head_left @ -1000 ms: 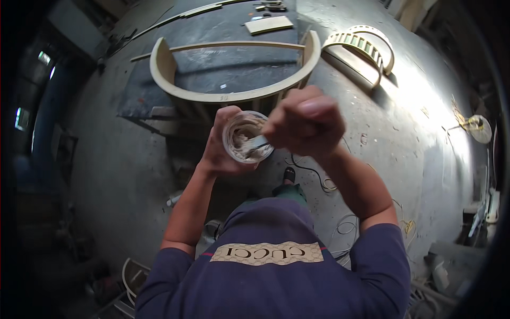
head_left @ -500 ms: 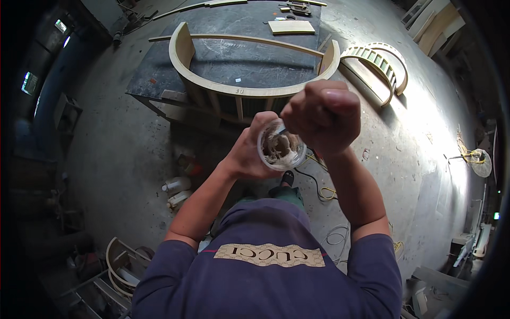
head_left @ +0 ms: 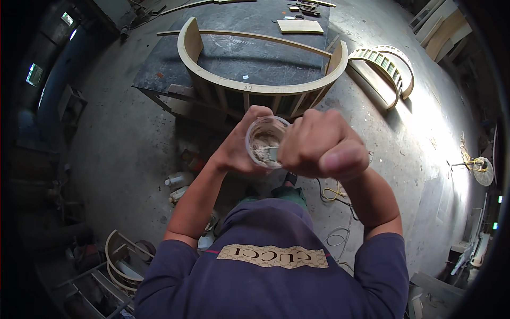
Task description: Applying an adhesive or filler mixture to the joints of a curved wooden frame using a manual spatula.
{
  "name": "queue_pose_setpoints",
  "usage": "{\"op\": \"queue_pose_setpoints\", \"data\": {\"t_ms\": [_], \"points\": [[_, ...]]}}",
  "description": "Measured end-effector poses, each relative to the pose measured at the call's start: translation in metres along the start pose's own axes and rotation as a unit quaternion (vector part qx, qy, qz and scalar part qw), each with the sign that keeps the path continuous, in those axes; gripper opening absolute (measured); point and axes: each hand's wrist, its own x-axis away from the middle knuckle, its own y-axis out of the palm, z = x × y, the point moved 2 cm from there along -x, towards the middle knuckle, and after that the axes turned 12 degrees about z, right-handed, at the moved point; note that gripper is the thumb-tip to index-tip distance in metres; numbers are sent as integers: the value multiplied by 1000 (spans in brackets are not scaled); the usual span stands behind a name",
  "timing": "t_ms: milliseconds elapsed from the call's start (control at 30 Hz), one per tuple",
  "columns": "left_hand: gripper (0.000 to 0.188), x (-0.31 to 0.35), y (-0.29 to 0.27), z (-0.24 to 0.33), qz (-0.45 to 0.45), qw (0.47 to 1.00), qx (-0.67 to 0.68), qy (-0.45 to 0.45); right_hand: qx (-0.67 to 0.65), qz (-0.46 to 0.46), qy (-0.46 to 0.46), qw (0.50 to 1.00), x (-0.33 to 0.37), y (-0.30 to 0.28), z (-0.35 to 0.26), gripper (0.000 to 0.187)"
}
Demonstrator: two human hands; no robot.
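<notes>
My left hand (head_left: 235, 144) is wrapped round a clear plastic cup (head_left: 272, 119), its open mouth tilted up toward me. Lumpy beige paste (head_left: 261, 144) coats the inside wall and fills the bottom. Over the cup's right side my right hand (head_left: 325, 144) is closed in a fist, thumb toward me. A pale flat blade (head_left: 274, 153) comes out of this fist and dips into the paste; it looks like a putty knife, with its handle hidden in the fingers. Just beyond both hands stands a curved wooden frame (head_left: 246, 88) with upright slats.
A dark worktable (head_left: 228, 58) lies ahead, with a wooden board (head_left: 300, 26) and small tools at its far end. Curved slatted pieces (head_left: 390, 72) rest on the floor to the right. White bottles (head_left: 179, 181) stand at lower left; a yellow cable (head_left: 333, 192) runs near my foot.
My right fist has come down and turned, bringing the blade lower in the cup. The cup has shifted slightly left with my left hand. The whole view has moved a little.
</notes>
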Motion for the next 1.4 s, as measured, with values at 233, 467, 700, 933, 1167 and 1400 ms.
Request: {"op": "queue_pose_setpoints", "data": {"t_ms": [233,467,700,933,1167,1400], "points": [[109,2,10,11,-175,937,214,-212,-84,-108,42,990,-42,24,-1,47],[106,7,-6,3,-241,940,129,-204,-147,-30,90,985,-38,-4,15,45],[105,4,4,14,-67,987,47,-139,-123,55,35,990,-14,-44,32,44],[101,17,0,-1,48,989,-141,-26,-61,232,-29,970,23,-60,36,42],[98,31,16,-23,136,981,-125,63,58,351,-81,931,47,-47,37,49],[95,23,33,-31,181,949,-182,181,181,421,-113,881,58,-30,35,55]]}}
